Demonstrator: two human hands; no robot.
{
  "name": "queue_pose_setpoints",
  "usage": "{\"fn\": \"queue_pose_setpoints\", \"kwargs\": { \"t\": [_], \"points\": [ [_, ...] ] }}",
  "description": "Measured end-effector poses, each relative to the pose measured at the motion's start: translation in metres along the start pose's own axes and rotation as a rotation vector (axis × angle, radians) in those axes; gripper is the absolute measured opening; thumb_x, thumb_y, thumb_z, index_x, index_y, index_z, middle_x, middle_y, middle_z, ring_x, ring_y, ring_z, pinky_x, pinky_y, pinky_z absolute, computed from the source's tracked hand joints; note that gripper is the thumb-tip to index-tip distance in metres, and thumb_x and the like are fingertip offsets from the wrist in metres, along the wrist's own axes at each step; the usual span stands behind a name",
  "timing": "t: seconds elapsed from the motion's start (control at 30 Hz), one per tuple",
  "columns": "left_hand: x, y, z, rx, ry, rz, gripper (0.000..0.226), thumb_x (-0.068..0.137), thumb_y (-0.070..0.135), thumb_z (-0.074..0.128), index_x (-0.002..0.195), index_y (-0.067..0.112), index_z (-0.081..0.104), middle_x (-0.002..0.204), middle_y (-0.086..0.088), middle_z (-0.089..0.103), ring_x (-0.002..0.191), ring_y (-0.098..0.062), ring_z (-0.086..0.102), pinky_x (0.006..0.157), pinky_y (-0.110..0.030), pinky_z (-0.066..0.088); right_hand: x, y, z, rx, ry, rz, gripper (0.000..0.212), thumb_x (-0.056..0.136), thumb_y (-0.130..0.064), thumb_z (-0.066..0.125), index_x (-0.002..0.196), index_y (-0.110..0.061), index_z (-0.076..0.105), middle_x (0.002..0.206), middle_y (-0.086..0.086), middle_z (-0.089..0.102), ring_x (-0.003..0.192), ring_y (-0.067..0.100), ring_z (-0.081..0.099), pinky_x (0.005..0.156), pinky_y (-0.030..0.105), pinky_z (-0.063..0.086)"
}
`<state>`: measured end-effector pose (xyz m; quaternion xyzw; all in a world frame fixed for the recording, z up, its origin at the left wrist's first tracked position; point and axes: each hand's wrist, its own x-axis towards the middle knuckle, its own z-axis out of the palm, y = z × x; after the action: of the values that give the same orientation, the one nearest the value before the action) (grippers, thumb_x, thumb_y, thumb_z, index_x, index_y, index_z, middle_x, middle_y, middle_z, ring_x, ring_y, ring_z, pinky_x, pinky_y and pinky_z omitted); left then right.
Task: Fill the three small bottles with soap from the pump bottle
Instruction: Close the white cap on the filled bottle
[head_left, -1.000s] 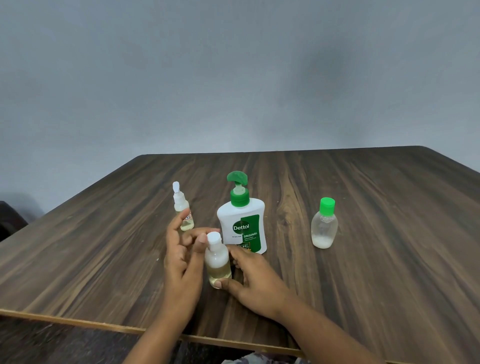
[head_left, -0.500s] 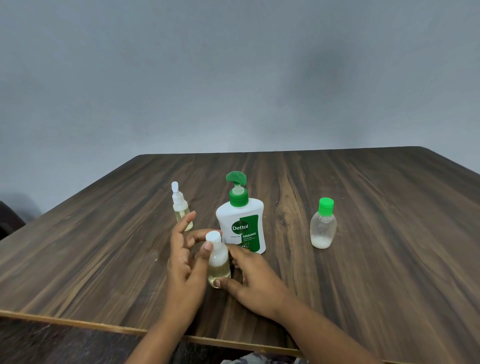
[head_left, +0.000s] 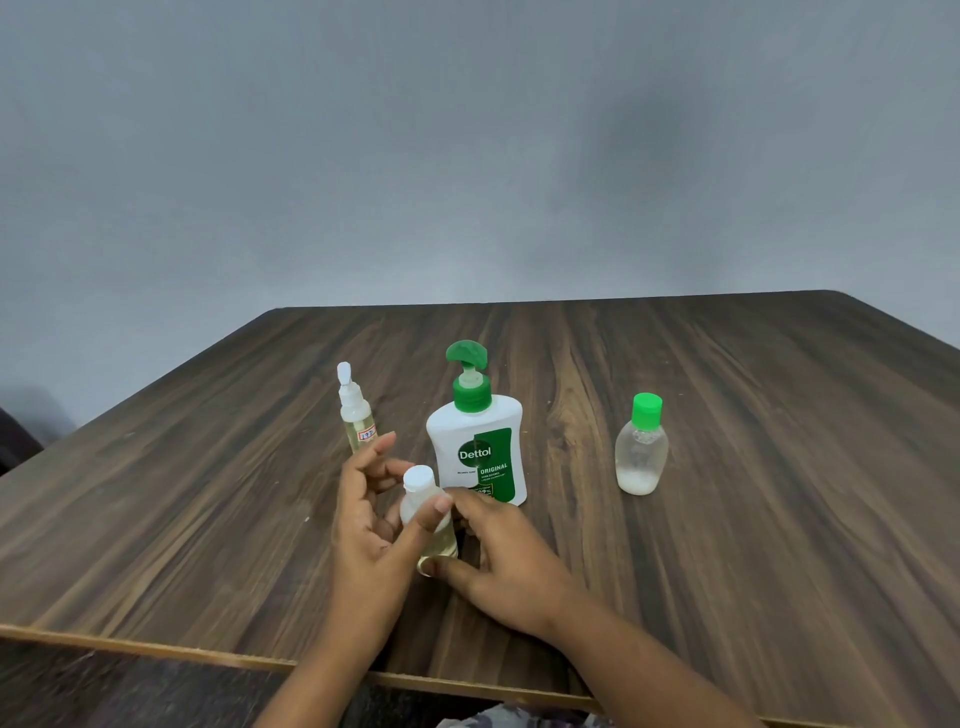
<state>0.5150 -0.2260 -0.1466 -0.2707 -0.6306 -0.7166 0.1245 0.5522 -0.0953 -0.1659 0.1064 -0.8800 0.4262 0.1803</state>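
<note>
Right hand (head_left: 498, 561) grips the white-capped bottle (head_left: 427, 514) low, thumb at its base. The bottle stands upright on the table (head_left: 727, 571), just in front of the pump bottle (head_left: 478, 452). Left hand (head_left: 363, 519): the thumb was on the cap (head_left: 418, 478) half a second back and now rests lower, on the shoulder, fingers loose, gripping nothing. Cap on, yellowish soap inside, so this one is probably done. Farther off: spray bottle (head_left: 356, 415) left, green-capped bottle (head_left: 641, 452) well right, nearly empty.

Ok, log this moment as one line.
left hand: thumb on white-cap bottle | right hand: grips its base | pump bottle: upright behind | green-cap bottle: apart
</note>
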Motion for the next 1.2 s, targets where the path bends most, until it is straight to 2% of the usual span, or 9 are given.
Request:
{"fn": "queue_pose_setpoints", "kwargs": {
  "t": [0.23,0.37,0.5,0.7,0.83,0.93,1.0,1.1,1.2],
  "points": [
    [-0.002,-0.004,-0.003,-0.027,0.006,0.017,0.048,0.077,0.036,0.061,0.12,0.015,0.05,0.087,0.005,0.062,0.087,-0.008,0.059,0.079,-0.017,0.048,0.0,-0.002,0.0,0.002,0.014,-0.006,0.044,0.08,-0.03,0.068,0.12,-0.022,0.055,0.113,-0.007,0.061,0.102,0.009,0.056,0.088,0.038,0.049],
    [-0.001,-0.004,0.001,-0.043,0.014,-0.006,0.037,0.074,0.014,0.077,0.104,0.008,0.056,0.091,0.003,0.064,0.084,-0.003,0.062,0.071,-0.014,0.05,0.0,-0.001,-0.001,-0.017,0.004,-0.017,0.046,0.081,-0.028,0.069,0.124,-0.024,0.053,0.118,-0.008,0.06,0.107,0.008,0.055,0.092,0.035,0.048],
    [0.001,-0.005,0.001,-0.006,0.033,-0.016,0.025,0.069,0.037,0.072,0.086,0.02,0.063,0.085,-0.001,0.065,0.079,-0.008,0.061,0.069,-0.018,0.05,-0.001,-0.001,0.0,-0.02,-0.002,-0.026,0.046,0.083,-0.03,0.066,0.125,-0.022,0.052,0.119,-0.006,0.059,0.109,0.01,0.054,0.093,0.037,0.047],
    [0.005,-0.004,-0.002,0.075,-0.059,0.009,0.015,0.076,0.04,0.061,0.086,0.03,0.063,0.086,-0.002,0.064,0.081,-0.011,0.06,0.071,-0.02,0.049,-0.001,-0.001,-0.001,-0.029,-0.013,-0.046,0.048,0.085,-0.026,0.066,0.129,-0.018,0.05,0.126,-0.002,0.058,0.115,0.012,0.052,0.098,0.036,0.043],
    [0.006,-0.005,-0.005,0.001,-0.097,-0.021,0.019,0.078,0.034,0.064,0.091,0.02,0.064,0.088,-0.005,0.065,0.083,-0.013,0.061,0.072,-0.021,0.049,-0.003,-0.003,-0.002,-0.03,0.007,-0.045,0.048,0.085,-0.027,0.067,0.129,-0.019,0.051,0.125,-0.004,0.059,0.114,0.01,0.052,0.097,0.034,0.044],
    [0.003,-0.006,-0.004,-0.051,-0.062,-0.032,0.012,0.082,0.019,0.069,0.091,0.013,0.064,0.086,-0.003,0.068,0.08,-0.01,0.064,0.07,-0.018,0.05,-0.003,-0.005,-0.003,-0.035,0.029,-0.043,0.046,0.083,-0.032,0.069,0.126,-0.023,0.054,0.117,-0.006,0.062,0.105,0.008,0.055,0.088,0.03,0.047],
    [0.002,-0.006,-0.003,-0.048,-0.035,-0.021,0.009,0.08,0.015,0.067,0.089,0.019,0.065,0.085,-0.001,0.068,0.078,-0.009,0.064,0.068,-0.018,0.051,-0.004,-0.006,-0.003,-0.149,0.045,-0.053,0.047,0.084,-0.04,0.067,0.126,-0.025,0.053,0.111,-0.007,0.063,0.098,0.008,0.057,0.082,0.028,0.048],
    [0.008,-0.003,-0.006,-0.052,0.017,0.004,0.014,0.077,0.015,0.064,0.085,0.026,0.066,0.083,0.002,0.066,0.075,-0.008,0.062,0.067,-0.017,0.051,-0.006,-0.009,-0.003,-0.328,0.227,-0.097,0.049,0.082,-0.059,0.057,0.115,-0.022,0.062,0.096,-0.007,0.065,0.077,0.005,0.058,0.068,0.028,0.052],
    [0.019,-0.001,-0.013,-0.027,0.081,0.052,0.011,0.078,0.016,0.063,0.089,0.019,0.063,0.088,-0.001,0.065,0.08,-0.007,0.061,0.071,-0.017,0.05,-0.007,-0.012,-0.006,-0.305,0.521,-0.235,0.035,0.085,-0.051,0.06,0.086,-0.017,0.067,0.078,-0.007,0.061,0.064,0.001,0.052,0.052,0.025,0.05]
  ]
}}
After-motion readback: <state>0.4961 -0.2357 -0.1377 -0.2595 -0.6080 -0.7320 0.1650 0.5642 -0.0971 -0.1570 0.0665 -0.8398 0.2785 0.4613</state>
